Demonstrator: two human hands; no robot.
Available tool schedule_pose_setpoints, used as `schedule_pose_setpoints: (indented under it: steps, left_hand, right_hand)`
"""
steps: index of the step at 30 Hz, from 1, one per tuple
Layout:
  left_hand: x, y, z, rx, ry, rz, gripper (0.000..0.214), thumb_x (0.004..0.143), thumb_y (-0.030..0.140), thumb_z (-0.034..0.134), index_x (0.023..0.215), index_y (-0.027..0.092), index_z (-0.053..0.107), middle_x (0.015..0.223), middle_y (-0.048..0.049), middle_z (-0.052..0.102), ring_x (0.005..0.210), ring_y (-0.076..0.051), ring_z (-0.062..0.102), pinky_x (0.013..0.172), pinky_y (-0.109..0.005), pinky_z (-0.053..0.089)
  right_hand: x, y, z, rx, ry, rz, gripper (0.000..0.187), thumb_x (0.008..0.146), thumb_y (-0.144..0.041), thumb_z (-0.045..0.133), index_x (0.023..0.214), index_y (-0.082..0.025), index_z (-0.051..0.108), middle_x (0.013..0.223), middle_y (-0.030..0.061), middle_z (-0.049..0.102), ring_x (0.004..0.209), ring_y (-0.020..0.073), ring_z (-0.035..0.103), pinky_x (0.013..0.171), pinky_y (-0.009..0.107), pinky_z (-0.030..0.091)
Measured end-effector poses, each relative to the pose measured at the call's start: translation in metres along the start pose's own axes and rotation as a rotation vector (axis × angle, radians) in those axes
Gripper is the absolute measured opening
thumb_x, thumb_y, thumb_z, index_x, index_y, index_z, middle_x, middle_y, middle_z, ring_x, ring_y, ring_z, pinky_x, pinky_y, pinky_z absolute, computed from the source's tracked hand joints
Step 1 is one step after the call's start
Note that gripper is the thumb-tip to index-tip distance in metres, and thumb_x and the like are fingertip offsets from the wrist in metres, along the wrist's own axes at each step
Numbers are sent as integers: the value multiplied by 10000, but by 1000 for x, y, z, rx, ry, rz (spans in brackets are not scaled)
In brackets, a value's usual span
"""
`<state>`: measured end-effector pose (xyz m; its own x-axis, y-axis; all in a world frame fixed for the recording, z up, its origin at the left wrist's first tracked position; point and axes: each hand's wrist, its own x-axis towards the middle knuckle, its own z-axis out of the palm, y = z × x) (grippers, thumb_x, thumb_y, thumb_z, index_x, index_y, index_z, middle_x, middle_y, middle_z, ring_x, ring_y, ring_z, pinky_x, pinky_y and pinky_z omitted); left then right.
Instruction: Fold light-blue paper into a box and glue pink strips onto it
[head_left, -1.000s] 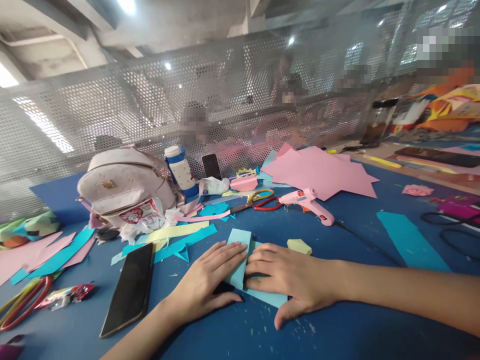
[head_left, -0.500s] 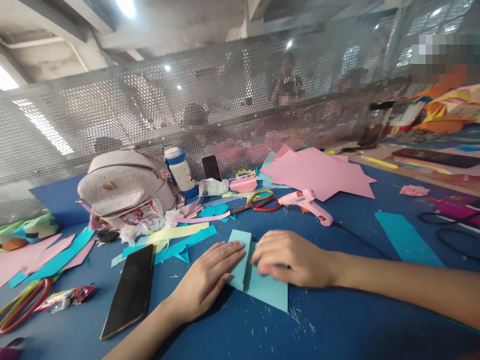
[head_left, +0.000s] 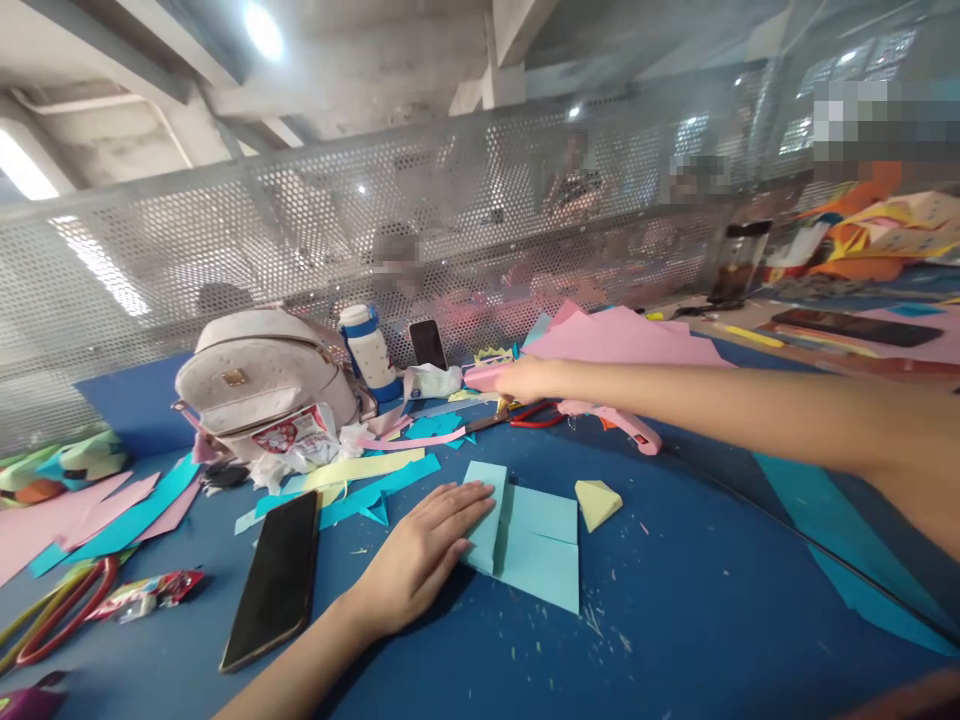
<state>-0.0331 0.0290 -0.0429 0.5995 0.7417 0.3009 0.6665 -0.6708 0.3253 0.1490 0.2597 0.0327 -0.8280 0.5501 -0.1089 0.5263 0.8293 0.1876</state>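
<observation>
My left hand [head_left: 424,555] lies flat with its fingers stretched out, pressing the left edge of a folded light blue paper [head_left: 536,550] on the blue table [head_left: 675,640]. My right hand [head_left: 525,380] is stretched far forward, apart from the paper. Its fingers are curled over the handles of the scissors [head_left: 536,412] and against a small pink object [head_left: 484,376]. What they grip is hidden. A small folded yellow paper [head_left: 598,502] lies just right of the blue paper.
A pink glue gun [head_left: 626,428] lies under my right forearm. A dark phone [head_left: 277,578] lies left of my left hand. Behind are a backpack [head_left: 259,380], a bottle [head_left: 367,350], pink sheets [head_left: 622,340], paper scraps and a perforated metal screen [head_left: 300,240]. A teal strip [head_left: 847,540] lies right.
My right hand has left the blue paper and reached forward to the scissors and pink object. The paper's right flap now lies open. My left hand stays on it.
</observation>
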Motion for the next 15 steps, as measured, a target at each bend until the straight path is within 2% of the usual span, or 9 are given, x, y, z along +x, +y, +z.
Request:
schedule_pose_setpoints:
  steps: [4,9,12,15]
  left_hand:
    - [1,-1,-1,-17,-5,-15,491,1035,209,348,1522,259,326,1585,-49,376,1476,-216,318,1230,-445,239]
    - [1,-2,-1,-43,-9,-23,484,1041,218,336,1523,260,316,1592,-40,362,1476,-199,313,1237,-418,223]
    - [0,-2,-1,-44,-13,-19,484,1046,226,326,1527,267,301,1595,-32,357,1477,-190,308,1238,-408,212]
    - [-1,-3,0,-48,-14,-15,478,1049,235,319,1526,266,301,1596,-29,354,1480,-189,299,1240,-404,202]
  right_hand:
    - [23,5,0,-20,-169,81,319,979,-347,572,1235,-156,589,1231,84,610,1047,236,631,874,434,547]
    - [27,-1,7,-42,-235,72,308,994,-343,544,1222,-143,598,1227,73,611,1066,250,624,889,430,536]
    - [30,0,2,-58,-248,43,326,1047,-332,424,1202,-114,611,1216,61,608,1081,250,620,914,418,511]
    - [39,1,-7,-65,-230,0,327,975,-348,579,1238,-154,586,1237,87,606,1046,233,631,874,433,546]
